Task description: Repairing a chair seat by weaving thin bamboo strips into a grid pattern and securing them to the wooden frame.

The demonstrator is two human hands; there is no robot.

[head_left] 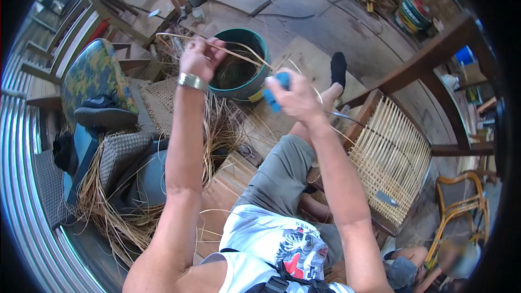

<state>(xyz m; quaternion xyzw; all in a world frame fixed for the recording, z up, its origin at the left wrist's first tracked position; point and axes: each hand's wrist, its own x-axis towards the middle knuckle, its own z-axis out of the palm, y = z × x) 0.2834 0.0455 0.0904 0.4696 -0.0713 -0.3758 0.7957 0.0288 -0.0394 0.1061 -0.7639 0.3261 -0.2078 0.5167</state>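
Seated person, grey shorts (pixel 282 176), white printed vest (pixel 271 244); both forearms rise from 6 o'clock toward centre

Right hand (pixel 296 97), just right of centre: clenched round a blue-handled tool (pixel 274 95), blue grip showing at both ends of the fist; tool tip hidden

Left hand (pixel 202 58), at 11 o'clock from the right hand: fingers pinched on a cane strand (pixel 239 53). Strand runs rightward across the bucket mouth toward the right hand. Metal watch (pixel 192 81) on that wrist

Chair frame (pixel 429 59) with part-woven cane seat (pixel 392 157) at 3 o'clock, leaning by the right knee

Heap of loose cane (pixel 114 217) at 8 o'clock, with a grey woven cushion (pixel 116 152)

Green bucket (pixel 255 84) just beyond the hands at 12 o'clock, strands inside. Black-socked foot (pixel 338 68) at 1 o'clock on a board

Patterned chair back (pixel 92 73) at 10 o'clock, black shoe (pixel 106 113) on it

Coiled hoops (pixel 415 13) far out at 2 o'clock
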